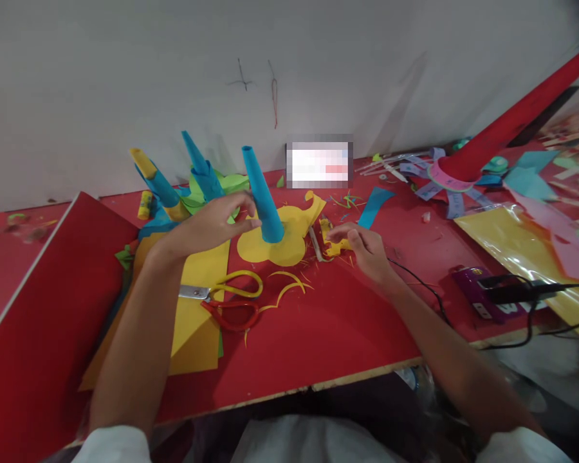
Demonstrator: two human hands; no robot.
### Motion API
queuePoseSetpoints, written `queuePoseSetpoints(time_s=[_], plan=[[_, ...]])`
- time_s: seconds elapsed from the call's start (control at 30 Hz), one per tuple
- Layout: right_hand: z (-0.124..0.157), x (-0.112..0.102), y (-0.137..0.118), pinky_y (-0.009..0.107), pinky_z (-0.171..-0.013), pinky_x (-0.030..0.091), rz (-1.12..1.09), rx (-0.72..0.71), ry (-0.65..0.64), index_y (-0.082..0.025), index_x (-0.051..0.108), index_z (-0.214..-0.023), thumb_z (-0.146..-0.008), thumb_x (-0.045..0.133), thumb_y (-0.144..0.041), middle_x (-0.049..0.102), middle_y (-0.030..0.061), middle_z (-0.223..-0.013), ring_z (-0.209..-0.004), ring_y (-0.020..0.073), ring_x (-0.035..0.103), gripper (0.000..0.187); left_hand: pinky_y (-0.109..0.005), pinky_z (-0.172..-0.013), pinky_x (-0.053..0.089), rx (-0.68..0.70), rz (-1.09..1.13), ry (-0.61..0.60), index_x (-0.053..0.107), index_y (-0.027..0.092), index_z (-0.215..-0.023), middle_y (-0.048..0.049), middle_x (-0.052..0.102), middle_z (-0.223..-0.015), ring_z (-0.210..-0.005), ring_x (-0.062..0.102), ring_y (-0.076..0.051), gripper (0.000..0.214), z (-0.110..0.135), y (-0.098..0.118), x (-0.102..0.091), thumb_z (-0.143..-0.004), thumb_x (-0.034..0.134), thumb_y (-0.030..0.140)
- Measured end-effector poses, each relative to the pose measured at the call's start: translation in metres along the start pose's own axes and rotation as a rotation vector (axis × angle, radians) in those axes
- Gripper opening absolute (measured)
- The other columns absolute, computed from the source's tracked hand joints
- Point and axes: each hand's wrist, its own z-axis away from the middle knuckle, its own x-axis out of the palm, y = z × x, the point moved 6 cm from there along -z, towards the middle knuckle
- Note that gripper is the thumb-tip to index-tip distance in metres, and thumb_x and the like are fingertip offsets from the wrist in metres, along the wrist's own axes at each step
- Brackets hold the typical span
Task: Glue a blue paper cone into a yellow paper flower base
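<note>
Hands: two, the left hand (229, 215) and the right hand (370, 252).
Blue cones (265, 202): three, of which one has a yellow tip; all are toward the back edge of the table (347, 321).
Red cone (516, 119): one, large, also toward the back edge.
Scissors (240, 303): one pair, nearer to the front edge.
Purple box (471, 288): one, near the front edge.
Lit screen (320, 165): one, at the back edge.
Yellow scraps (289, 283): several, too thin for sure counting.

Matt paper cone (265, 204), smooth metal scissor blades (193, 292)
</note>
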Motion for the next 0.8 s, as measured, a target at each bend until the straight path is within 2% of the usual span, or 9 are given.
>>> queuePoseSetpoints(time_s=[0.1,0.13,0.23,0.37,0.47,0.63,0.7,0.8], plan=[[0.0,0.0,0.0,0.04,-0.08,0.06,0.024,0.014,-0.01,-0.028,0.08,-0.096,-0.104,0.044,-0.074,0.08,0.0069,-0.093,-0.088,0.0241,0.074,0.059,-0.047,-0.108,0.058,-0.031,0.217,0.279,0.058,0.025,-0.133,-0.0103,0.071,-0.133,-0.122,0.07,-0.028,0.054,-0.009,-0.009,0.01,-0.089,0.075,0.053],[0.0,0.0,-0.001,0.041,-0.08,0.06,0.032,0.019,-0.012,-0.029,0.08,-0.096,-0.104,0.043,-0.074,0.08,0.007,-0.092,-0.088,0.0246,0.074,0.059,-0.048,-0.108,0.059,-0.032,0.242,0.329,0.056,0.026,-0.136,-0.0101,0.07,-0.134,-0.123,0.069,-0.028,0.059,-0.012,-0.01,0.016,-0.087,0.078,0.05],[0.0,-0.001,-0.001,0.042,-0.08,0.061,0.047,0.035,-0.014,-0.028,0.08,-0.096,-0.104,0.042,-0.075,0.079,0.0075,-0.09,-0.087,0.0252,0.074,0.061,-0.046,-0.101,0.063,-0.058,0.221,0.388,0.059,0.023,-0.131,-0.0084,0.075,-0.118,-0.109,0.074,-0.026,0.05,-0.018,-0.007,0.029,-0.088,0.076,0.043],[0.0,0.0,-0.001,0.04,-0.08,0.061,0.036,0.03,-0.017,-0.026,0.08,-0.094,-0.105,0.043,-0.073,0.08,0.007,-0.089,-0.085,0.0234,0.075,0.061,-0.042,-0.096,0.065,-0.074,0.217,0.424,0.061,0.022,-0.125,-0.0068,0.076,-0.111,-0.104,0.075,-0.025,0.043,-0.016,-0.003,0.02,-0.089,0.075,0.04],[0.001,0.001,-0.001,0.038,-0.079,0.06,0.018,0.021,-0.018,-0.025,0.079,-0.092,-0.106,0.044,-0.07,0.08,0.0068,-0.089,-0.084,0.0226,0.075,0.059,-0.042,-0.091,0.066,-0.107,0.211,0.396,0.061,0.022,-0.121,-0.0065,0.074,-0.107,-0.102,0.075,-0.025,0.041,-0.013,-0.007,0.012,-0.087,0.078,0.04],[0.002,0.002,-0.002,0.039,-0.08,0.061,0.023,0.025,-0.02,-0.025,0.08,-0.091,-0.106,0.043,-0.071,0.079,0.0066,-0.088,-0.084,0.0227,0.075,0.06,-0.045,-0.091,0.065,-0.143,0.152,0.307,0.062,0.021,-0.11,-0.0042,0.073,-0.097,-0.092,0.074,-0.024,0.034,-0.016,-0.019,0.022,-0.085,0.079,0.037],[0.002,0.002,-0.001,0.039,-0.08,0.061,0.028,0.03,-0.019,-0.026,0.08,-0.091,-0.105,0.043,-0.071,0.079,0.0066,-0.088,-0.084,0.023,0.075,0.06,-0.044,-0.09,0.066,-0.149,0.189,0.301,0.06,0.021,-0.113,-0.0046,0.073,-0.099,-0.092,0.074,-0.023,0.038,-0.017,-0.024,0.026,-0.085,0.079,0.038],[0.002,0.001,-0.001,0.039,-0.079,0.061,0.041,0.029,-0.016,-0.027,0.08,-0.091,-0.105,0.042,-0.072,0.079,0.0068,-0.088,-0.084,0.0232,0.075,0.061,-0.042,-0.095,0.065,-0.104,0.323,0.289,0.054,0.023,-0.129,-0.007,0.073,-0.112,-0.104,0.074,-0.024,0.058,-0.018,-0.026,0.027,-0.083,0.082,0.044]])
